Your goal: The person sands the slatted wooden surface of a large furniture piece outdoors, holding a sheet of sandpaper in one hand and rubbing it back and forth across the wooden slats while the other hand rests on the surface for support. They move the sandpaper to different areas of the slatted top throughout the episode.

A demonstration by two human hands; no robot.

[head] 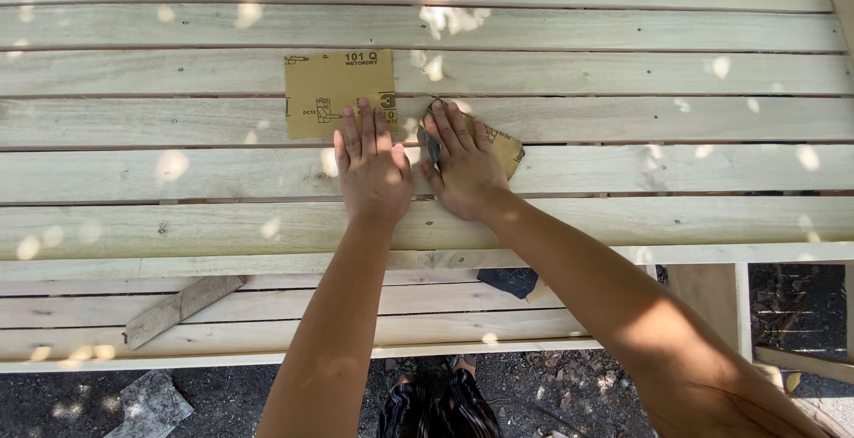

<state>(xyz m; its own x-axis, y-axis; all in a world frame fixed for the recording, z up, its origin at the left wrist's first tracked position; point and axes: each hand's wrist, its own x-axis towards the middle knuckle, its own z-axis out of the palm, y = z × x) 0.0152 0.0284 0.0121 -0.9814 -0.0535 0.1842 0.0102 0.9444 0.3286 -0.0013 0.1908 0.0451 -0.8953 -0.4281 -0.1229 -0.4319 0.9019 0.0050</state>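
The right hand (463,167) lies flat, fingers extended and slightly spread, pressing a folded piece of tan-backed sandpaper (503,146) against a pale wooden slat (623,171) of the slatted structure. The hand is fully open; it pins the paper under palm and fingers instead of gripping it. The paper's edge protrudes beyond the hand on its right.

The left hand (369,167) rests just beside the right, also flat and open, palm down on the same slat. Its fingertips (363,113) overlap the lower edge of a flat rectangular tan sandpaper sheet (338,91) lying printed side up on the next slats above. It holds nothing.

Procedure guidance, as a judgement:
- Keep the pressing palm flat so that pressure spreads evenly over the folded paper.
- Stroke along the grain, parallel to the slat's length.
- Keep the paper clear of the gaps between slats, where an edge could catch and tear.
- Use the free hand for bracing only.

Both forearms extend forward from the body, wrists straight, converging over the slat.
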